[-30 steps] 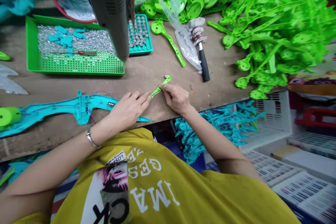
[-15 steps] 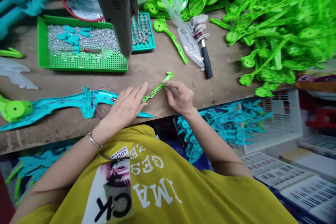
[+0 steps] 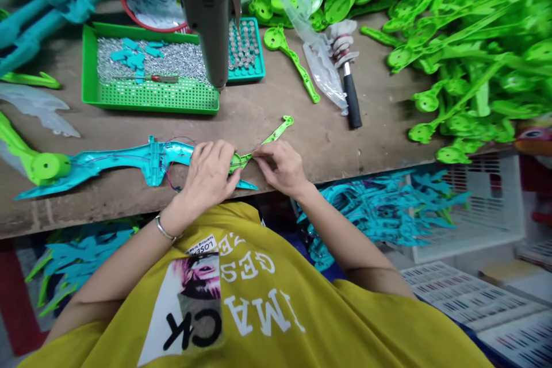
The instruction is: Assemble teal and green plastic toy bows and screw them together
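Observation:
A long blue plastic part (image 3: 116, 159) lies along the table's front edge, with thin red and blue wires at its middle. At its left end sits a round green piece (image 3: 49, 168). My left hand (image 3: 211, 172) rests over the blue part's right portion, fingers stretched flat and side by side. A slim green arm (image 3: 279, 130) slants up to the right from the blue part. My right hand (image 3: 282, 168) is closed in a pinch at the lower part of this arm; what is between the fingertips is too small to make out.
A green tray (image 3: 150, 100) of metal screws and a blue tray (image 3: 257, 72) stand behind. A dark machine column (image 3: 209, 17) hangs over them. A black-handled tool (image 3: 352, 98) and loose green arm (image 3: 294, 66) lie right, before a green pile (image 3: 474, 40).
My right hand has moved left and slightly down along the green arm, closer to my left hand. The whole view has shifted a little, moving the table things to the right.

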A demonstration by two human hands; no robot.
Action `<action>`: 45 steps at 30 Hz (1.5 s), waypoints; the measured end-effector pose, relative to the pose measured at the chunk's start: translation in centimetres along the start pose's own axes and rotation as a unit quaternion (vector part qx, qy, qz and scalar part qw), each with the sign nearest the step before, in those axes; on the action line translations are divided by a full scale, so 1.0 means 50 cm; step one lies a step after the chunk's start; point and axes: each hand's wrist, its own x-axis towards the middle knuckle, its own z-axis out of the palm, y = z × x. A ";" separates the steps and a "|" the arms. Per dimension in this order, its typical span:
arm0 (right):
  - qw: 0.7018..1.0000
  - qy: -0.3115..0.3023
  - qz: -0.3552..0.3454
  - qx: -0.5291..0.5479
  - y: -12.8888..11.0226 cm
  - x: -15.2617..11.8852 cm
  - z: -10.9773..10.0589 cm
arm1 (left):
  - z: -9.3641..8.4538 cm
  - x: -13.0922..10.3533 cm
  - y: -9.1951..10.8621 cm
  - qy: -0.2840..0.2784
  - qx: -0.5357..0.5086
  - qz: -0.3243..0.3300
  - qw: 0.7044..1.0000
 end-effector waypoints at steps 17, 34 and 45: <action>0.999 0.025 0.006 -0.029 0.000 0.002 0.000 | -0.004 0.024 0.024 -0.032 0.077 -0.003 0.997; 0.991 -0.081 -0.034 -0.105 -0.010 0.013 -0.012 | -0.002 0.024 0.015 0.000 0.045 0.033 0.998; 0.992 -0.072 -0.043 -0.095 -0.006 0.014 -0.010 | -0.012 0.032 -0.011 -0.048 -0.001 0.043 0.998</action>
